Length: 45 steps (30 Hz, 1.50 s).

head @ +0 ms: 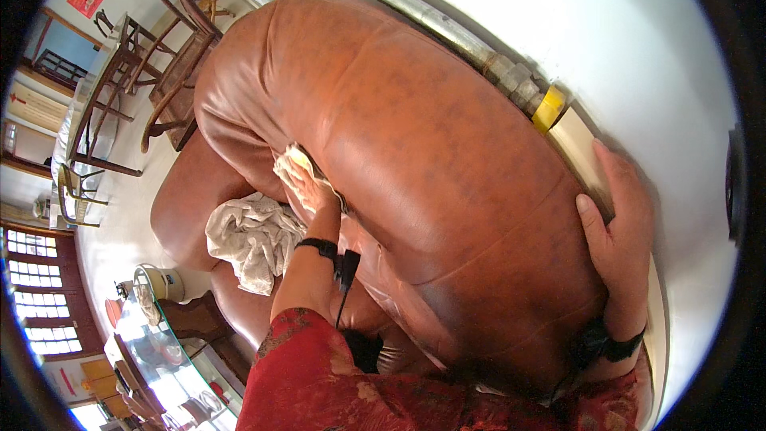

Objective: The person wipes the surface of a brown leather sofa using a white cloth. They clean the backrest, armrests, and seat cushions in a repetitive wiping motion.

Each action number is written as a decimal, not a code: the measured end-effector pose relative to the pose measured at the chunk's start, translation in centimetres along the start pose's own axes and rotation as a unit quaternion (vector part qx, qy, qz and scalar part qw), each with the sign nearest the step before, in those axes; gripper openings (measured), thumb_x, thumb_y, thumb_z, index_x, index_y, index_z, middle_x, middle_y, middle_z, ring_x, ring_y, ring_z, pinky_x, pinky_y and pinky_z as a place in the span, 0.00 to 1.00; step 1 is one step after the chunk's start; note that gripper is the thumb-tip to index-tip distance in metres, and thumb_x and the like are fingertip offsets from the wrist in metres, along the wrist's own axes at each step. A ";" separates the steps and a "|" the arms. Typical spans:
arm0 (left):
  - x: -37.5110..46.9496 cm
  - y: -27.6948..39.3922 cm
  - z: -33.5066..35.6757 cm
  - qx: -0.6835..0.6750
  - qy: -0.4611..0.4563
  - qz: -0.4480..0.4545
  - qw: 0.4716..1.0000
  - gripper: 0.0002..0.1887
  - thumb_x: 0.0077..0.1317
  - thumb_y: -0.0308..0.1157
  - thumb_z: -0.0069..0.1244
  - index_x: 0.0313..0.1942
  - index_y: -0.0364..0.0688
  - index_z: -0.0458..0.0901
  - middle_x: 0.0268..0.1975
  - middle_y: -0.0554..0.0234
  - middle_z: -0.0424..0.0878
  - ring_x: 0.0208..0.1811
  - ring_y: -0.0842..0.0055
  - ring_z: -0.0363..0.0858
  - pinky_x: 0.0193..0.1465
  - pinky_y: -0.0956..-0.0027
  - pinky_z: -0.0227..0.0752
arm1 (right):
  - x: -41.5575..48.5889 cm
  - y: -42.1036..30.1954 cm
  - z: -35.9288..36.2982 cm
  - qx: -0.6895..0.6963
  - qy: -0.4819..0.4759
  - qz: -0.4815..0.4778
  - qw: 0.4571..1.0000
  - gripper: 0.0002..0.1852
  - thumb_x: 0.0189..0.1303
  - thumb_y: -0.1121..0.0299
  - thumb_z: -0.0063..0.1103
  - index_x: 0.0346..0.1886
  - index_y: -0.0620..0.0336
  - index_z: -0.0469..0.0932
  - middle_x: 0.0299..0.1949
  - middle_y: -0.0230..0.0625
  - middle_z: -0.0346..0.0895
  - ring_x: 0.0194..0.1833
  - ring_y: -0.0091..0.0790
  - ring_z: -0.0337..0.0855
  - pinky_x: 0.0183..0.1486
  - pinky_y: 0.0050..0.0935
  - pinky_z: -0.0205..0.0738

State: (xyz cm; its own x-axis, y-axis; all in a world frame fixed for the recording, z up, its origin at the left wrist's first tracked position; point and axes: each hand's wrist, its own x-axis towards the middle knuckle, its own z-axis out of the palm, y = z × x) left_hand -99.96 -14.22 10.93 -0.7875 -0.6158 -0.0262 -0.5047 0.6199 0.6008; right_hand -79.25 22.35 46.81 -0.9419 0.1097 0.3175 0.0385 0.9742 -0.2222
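Note:
A brown leather sofa (419,131) fills the middle of the view. My left hand (311,188) presses a cream cloth (291,169) into the crease where the sofa's thick cushion meets its lower part; part of the cloth lies under the palm. Beside that forearm, a crumpled, pale patterned cloth (254,239) lies on the sofa. My right hand (625,215) rests at the sofa's edge by the wall, thumb on the leather and fingers over a pale trunking strip (580,143). It holds nothing visible. Black straps circle both wrists.
A metal pipe with yellow tape (548,109) runs between sofa and white wall (658,72). Wooden chairs (179,90) and a long table (96,96) stand at upper left. At lower left are a bucket (167,283) and a glass-topped table (173,335) with things on it.

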 end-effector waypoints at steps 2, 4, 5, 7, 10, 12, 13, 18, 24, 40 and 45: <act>-2.3 -1.0 0.0 0.028 -0.091 -0.075 0.993 0.42 0.70 0.25 0.37 0.79 0.59 0.35 0.83 0.61 0.36 0.83 0.58 0.37 0.75 0.46 0.57 | 0.1 0.0 0.0 -0.013 0.006 -0.011 1.000 0.28 0.62 0.65 0.61 0.67 0.61 0.72 0.60 0.52 0.76 0.61 0.55 0.76 0.66 0.46 0.67; -4.8 -3.4 0.2 0.057 -0.052 -0.004 0.997 0.42 0.70 0.26 0.38 0.79 0.53 0.34 0.82 0.52 0.38 0.82 0.52 0.36 0.77 0.48 0.54 | 0.1 -0.1 0.0 -0.026 0.010 -0.010 1.000 0.29 0.61 0.65 0.61 0.66 0.61 0.72 0.59 0.52 0.76 0.60 0.55 0.76 0.65 0.46 0.68; -6.2 -4.8 0.5 0.079 -0.020 0.050 0.995 0.42 0.70 0.26 0.38 0.79 0.49 0.34 0.82 0.49 0.38 0.82 0.50 0.36 0.78 0.49 0.51 | 0.1 -0.1 0.0 -0.012 0.015 -0.020 1.000 0.29 0.61 0.65 0.61 0.66 0.61 0.72 0.59 0.52 0.76 0.60 0.56 0.76 0.64 0.46 0.68; -8.6 -7.7 1.6 0.046 -0.077 0.004 0.996 0.37 0.73 0.27 0.33 0.79 0.44 0.36 0.81 0.48 0.38 0.82 0.47 0.34 0.81 0.55 0.42 | 0.0 0.0 -0.1 -0.016 0.012 -0.012 1.000 0.29 0.60 0.66 0.62 0.66 0.62 0.72 0.58 0.53 0.76 0.59 0.56 0.77 0.63 0.47 0.69; -9.9 -9.8 3.4 -0.157 -0.141 -0.176 0.962 0.36 0.76 0.42 0.32 0.79 0.53 0.37 0.82 0.48 0.37 0.82 0.47 0.35 0.81 0.53 0.37 | 0.0 0.3 -0.1 0.013 0.023 -0.031 0.999 0.29 0.60 0.66 0.62 0.65 0.62 0.73 0.57 0.53 0.77 0.57 0.57 0.77 0.62 0.47 0.69; -10.1 -8.7 3.8 -0.205 -0.146 -0.194 0.948 0.39 0.74 0.58 0.31 0.79 0.58 0.38 0.82 0.49 0.37 0.82 0.47 0.36 0.81 0.50 0.35 | -0.1 0.4 -0.1 0.030 0.031 -0.035 0.998 0.28 0.59 0.66 0.63 0.64 0.63 0.73 0.56 0.54 0.77 0.56 0.58 0.77 0.61 0.47 0.70; -9.8 -7.5 3.5 -0.232 -0.147 -0.201 0.940 0.42 0.73 0.66 0.31 0.80 0.61 0.38 0.82 0.49 0.37 0.81 0.46 0.37 0.81 0.49 0.34 | -0.1 0.5 -0.1 0.025 0.032 -0.033 0.999 0.28 0.59 0.67 0.63 0.64 0.63 0.73 0.56 0.54 0.77 0.56 0.58 0.77 0.60 0.48 0.70; -9.2 0.2 -1.1 -0.324 -0.167 -0.288 0.886 0.40 0.72 0.61 0.37 0.78 0.53 0.49 0.78 0.45 0.49 0.76 0.45 0.53 0.70 0.46 0.61 | -0.1 0.3 -0.5 0.050 0.021 -0.024 0.998 0.29 0.58 0.67 0.64 0.63 0.65 0.71 0.54 0.54 0.76 0.53 0.58 0.77 0.55 0.50 0.72; -5.4 2.9 -6.5 -0.501 -0.217 -0.231 0.805 0.30 0.72 0.33 0.46 0.73 0.48 0.60 0.67 0.53 0.72 0.63 0.56 0.75 0.64 0.54 0.73 | -0.3 0.5 -0.8 0.092 0.027 -0.028 0.995 0.29 0.58 0.66 0.65 0.62 0.66 0.72 0.51 0.52 0.76 0.51 0.57 0.77 0.52 0.50 0.73; -10.7 24.8 -21.6 0.104 -0.032 0.542 0.834 0.30 0.70 0.55 0.47 0.71 0.64 0.68 0.76 0.57 0.60 0.79 0.50 0.46 0.74 0.32 0.44 | -0.7 1.0 -0.4 0.100 0.037 -0.029 0.994 0.30 0.59 0.62 0.66 0.63 0.65 0.72 0.53 0.55 0.76 0.53 0.58 0.76 0.55 0.51 0.72; -7.3 25.9 -19.4 0.089 -0.055 0.536 0.838 0.25 0.73 0.51 0.44 0.68 0.59 0.73 0.76 0.59 0.62 0.79 0.53 0.49 0.75 0.35 0.42 | -0.7 1.0 -0.3 0.104 0.006 -0.014 0.994 0.30 0.59 0.62 0.66 0.64 0.64 0.71 0.56 0.56 0.75 0.54 0.59 0.76 0.56 0.51 0.72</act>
State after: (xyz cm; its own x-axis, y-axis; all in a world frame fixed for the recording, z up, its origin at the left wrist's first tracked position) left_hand -100.42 -3.11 42.14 -0.8455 0.3831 0.3719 0.4757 0.8569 0.1986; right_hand -78.44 23.34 46.59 -0.9373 0.0869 0.3376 -0.0587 0.9153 -0.3985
